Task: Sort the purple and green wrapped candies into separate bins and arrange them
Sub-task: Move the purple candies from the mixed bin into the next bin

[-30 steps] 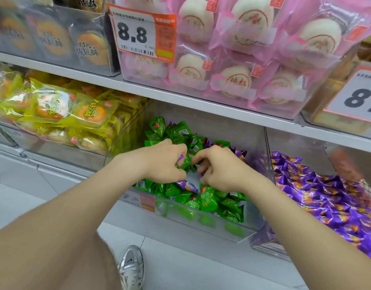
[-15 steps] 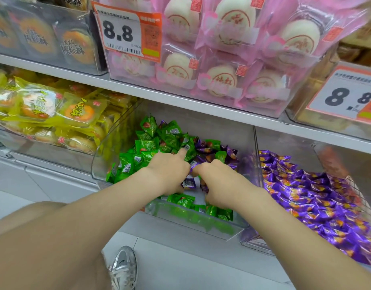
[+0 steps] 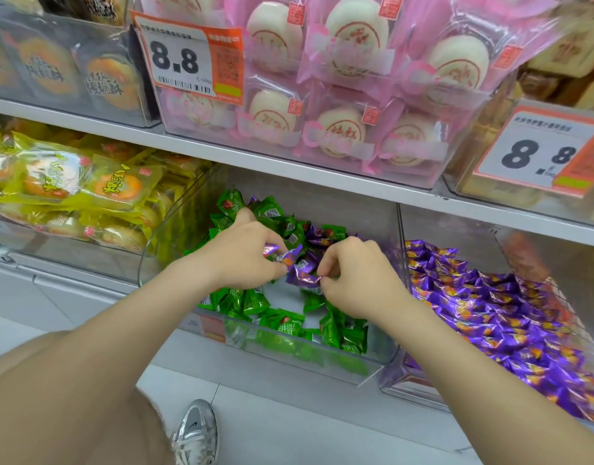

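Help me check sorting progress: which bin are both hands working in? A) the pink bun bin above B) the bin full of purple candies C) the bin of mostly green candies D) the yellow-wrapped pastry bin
C: the left hand and right hand both pinch purple candies inside the middle bin, among green candies.

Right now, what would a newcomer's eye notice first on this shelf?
The left hand and right hand pinch purple candies amid the green candies in the middle bin. Beside it, the right bin brims with purple wrappers; above sit pink-wrapped white pastries and an 8.8 price tag.
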`<state>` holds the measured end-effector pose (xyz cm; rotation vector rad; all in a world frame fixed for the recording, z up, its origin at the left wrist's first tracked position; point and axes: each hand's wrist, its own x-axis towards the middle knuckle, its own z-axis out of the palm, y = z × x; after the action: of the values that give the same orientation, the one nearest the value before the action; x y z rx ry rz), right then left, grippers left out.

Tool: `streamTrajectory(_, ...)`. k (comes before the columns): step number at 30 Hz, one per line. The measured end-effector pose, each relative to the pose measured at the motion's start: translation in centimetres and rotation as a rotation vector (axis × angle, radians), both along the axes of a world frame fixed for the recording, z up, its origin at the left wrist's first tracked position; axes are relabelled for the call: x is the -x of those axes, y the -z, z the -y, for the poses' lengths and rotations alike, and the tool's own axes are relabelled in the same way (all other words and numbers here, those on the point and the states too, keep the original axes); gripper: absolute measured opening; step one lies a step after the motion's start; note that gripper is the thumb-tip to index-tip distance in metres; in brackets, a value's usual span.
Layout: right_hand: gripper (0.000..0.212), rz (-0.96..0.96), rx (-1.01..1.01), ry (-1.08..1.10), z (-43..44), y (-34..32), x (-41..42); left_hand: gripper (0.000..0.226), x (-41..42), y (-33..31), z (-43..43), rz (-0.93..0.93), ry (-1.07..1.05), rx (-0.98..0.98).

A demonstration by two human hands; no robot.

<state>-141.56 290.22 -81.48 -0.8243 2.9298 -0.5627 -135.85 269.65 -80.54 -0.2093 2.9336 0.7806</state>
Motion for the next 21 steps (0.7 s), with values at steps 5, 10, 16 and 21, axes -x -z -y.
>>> streamTrajectory(5, 0.011, 0.06, 0.331, 0.073, -1.1, -2.4, -1.0, 0.02, 0.2, -0.4, -1.0, -0.098, -0.127, -0.211)
streamTrajectory(10, 0.026, 0.231, 0.656, 0.129, -2.7, -4.4, -2.8, 0.009, -0.6, -1.2, -3.3, -0.122, -0.108, -0.609)
streamTrajectory(16, 0.035, 0.599, 0.874, 0.165, -6.6, -5.7, -3.8, 0.035, -2.8, -2.6, -6.2, -0.306, 0.216, -0.512)
streamTrajectory(21, 0.013, 0.337, 0.614, 0.089, -11.3, -5.7, -4.1, 0.027, -3.1, -2.4, -9.0, -0.535, 0.36, -0.19)
